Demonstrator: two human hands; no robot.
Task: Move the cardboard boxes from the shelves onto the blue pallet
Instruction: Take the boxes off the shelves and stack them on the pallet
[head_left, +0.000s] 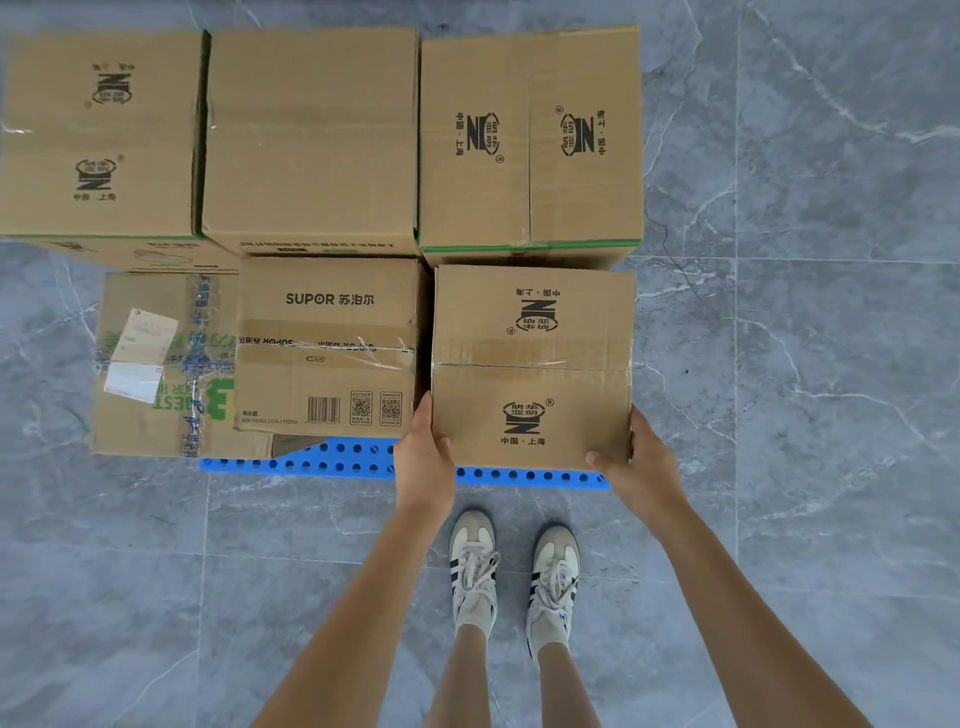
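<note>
The cardboard box (532, 364) with the printed logo lies straight ahead of the person, caught between the two hands at its near corners. The left hand (423, 449) grips the near-left corner, with its fingers running up the left side. The right hand (636, 460) holds the near-right corner, thumb hooked under the near edge. Both hands are clamped on it, equally near, one to each flank. The box sits over the front-right corner of the blue pallet (353, 460), and its taped seam runs left to right, across the line of the arms. I cannot tell whether its base is already down on the pallet or a little above it. The relation that matters is the fit. Its left side stands just beside the SUPOR box (327, 343), leaving only a narrow gap where the left fingers sit, and its far edge comes close against the taller back-row box (530, 140). Its near edge lines up roughly with the pallet's front rim. Any remaining move is probably downward or slightly away from the person, with the left fingers at risk of being pinched.
</note>
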